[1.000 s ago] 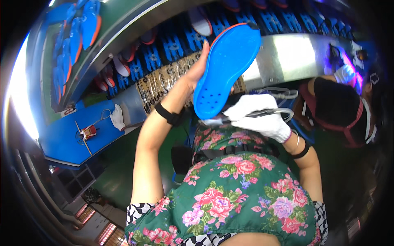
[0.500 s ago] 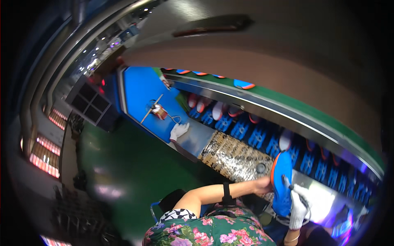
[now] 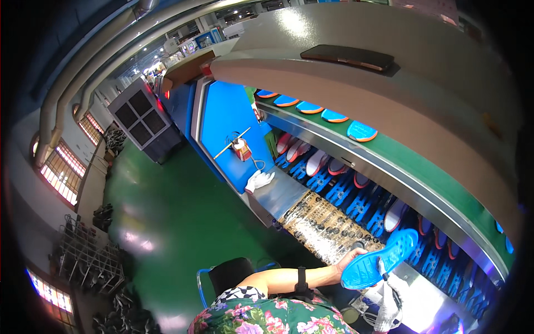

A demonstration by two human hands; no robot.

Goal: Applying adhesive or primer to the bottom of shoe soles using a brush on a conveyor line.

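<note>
My bare left hand (image 3: pixel 351 261) grips a blue shoe sole (image 3: pixel 396 249) by its near left edge. The sole is tilted, its cavity side with moulded grooves facing up toward me. Below it, my right hand (image 3: pixel 388 307), in a white knitted glove, is closed round a slim dark brush-like tool (image 3: pixel 384 271), whose exact kind I cannot make out. The tool's pale tip lies at the sole's surface. A thin cable or hose loops beside the glove. Under the sole runs a worktop partly covered in patterned brown sheeting (image 3: pixel 320 222).
Blue holders (image 3: pixel 356 207) along the worktop carry white-and-red shoe parts (image 3: pixel 317 162). Beyond, a green conveyor belt (image 3: pixel 400 162) carries blue soles (image 3: pixel 362 131). A loose white glove (image 3: pixel 259 181) lies near a blue panel (image 3: pixel 225 119). A phone-like dark slab (image 3: pixel 347 57) rests on the machine hood.
The sole has swung from nearly upright to a slanted pose, turning its grooved side up. My right hand has moved lower and left. The whole view has shifted, showing more of the conveyor.
</note>
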